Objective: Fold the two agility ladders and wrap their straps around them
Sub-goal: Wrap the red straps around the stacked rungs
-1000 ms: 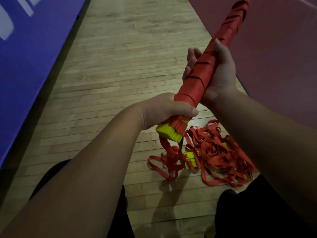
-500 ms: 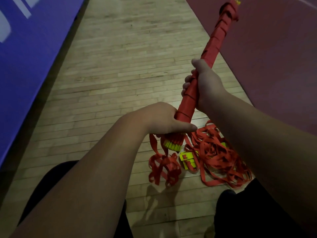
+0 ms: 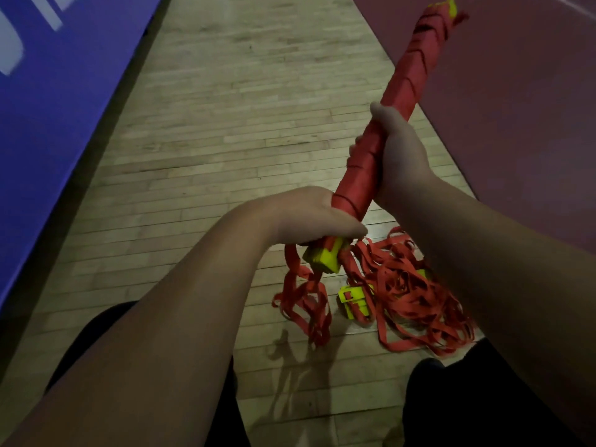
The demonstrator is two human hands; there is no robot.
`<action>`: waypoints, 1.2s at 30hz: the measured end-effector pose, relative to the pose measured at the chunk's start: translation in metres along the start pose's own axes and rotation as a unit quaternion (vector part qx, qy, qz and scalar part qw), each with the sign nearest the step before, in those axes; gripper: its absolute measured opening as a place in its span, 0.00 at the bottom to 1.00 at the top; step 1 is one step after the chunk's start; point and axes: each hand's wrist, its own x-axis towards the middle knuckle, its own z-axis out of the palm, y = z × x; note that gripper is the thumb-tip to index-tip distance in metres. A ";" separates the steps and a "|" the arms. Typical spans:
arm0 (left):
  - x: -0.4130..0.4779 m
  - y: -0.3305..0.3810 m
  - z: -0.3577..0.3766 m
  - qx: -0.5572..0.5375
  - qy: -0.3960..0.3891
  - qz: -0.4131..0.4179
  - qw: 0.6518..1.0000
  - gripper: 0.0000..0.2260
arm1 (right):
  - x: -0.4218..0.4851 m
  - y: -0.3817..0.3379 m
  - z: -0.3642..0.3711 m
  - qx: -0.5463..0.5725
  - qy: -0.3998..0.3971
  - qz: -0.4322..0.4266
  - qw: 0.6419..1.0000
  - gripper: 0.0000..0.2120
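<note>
The left hand (image 3: 309,217) and right hand (image 3: 400,156) are clamping their fingers (image 3: 354,227) round the wrapped ladder (image 3: 403,88). Probably the hanging strap (image 3: 306,301) is asking for tight winding next.

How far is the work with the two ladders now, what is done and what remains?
Done: the first ladder is folded into one bundle, with red strap wound along it. In hand: the left hand grips its lower end, the right hand its middle; a loose strap tail hangs below, not yet wound. Left: the second ladder lies on the floor as a tangled heap.
</note>
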 end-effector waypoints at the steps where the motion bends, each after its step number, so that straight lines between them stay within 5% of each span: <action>1: -0.002 0.000 -0.002 -0.049 -0.016 0.014 0.999 0.18 | -0.003 -0.003 0.002 0.060 -0.047 0.017 0.997 0.15; 5: -0.007 0.004 -0.005 -0.156 -0.046 0.070 0.984 0.13 | -0.008 -0.011 0.004 0.175 -0.164 0.074 0.968 0.16; 10: -0.010 0.008 -0.002 -0.168 -0.050 0.073 0.982 0.17 | -0.006 -0.012 0.002 0.154 -0.180 0.100 0.966 0.12; 16: -0.004 0.000 -0.008 0.045 0.001 -0.007 0.999 0.28 | 0.001 -0.001 0.000 0.018 -0.060 0.081 0.995 0.10; 22: 0.006 -0.002 0.009 0.237 0.061 -0.055 0.968 0.30 | 0.011 0.011 -0.003 -0.075 0.071 -0.026 0.994 0.17; 29: 0.001 -0.005 0.001 0.116 -0.010 -0.007 0.993 0.17 | 0.007 0.012 -0.002 -0.033 0.032 0.009 0.999 0.19; 32: -0.006 -0.006 -0.009 -0.043 -0.055 0.044 0.997 0.17 | -0.002 0.001 -0.001 0.101 -0.054 0.035 0.993 0.14; 36: -0.010 -0.005 -0.010 -0.163 -0.095 0.098 0.977 0.10 | -0.011 -0.004 -0.001 0.180 -0.184 0.054 0.965 0.21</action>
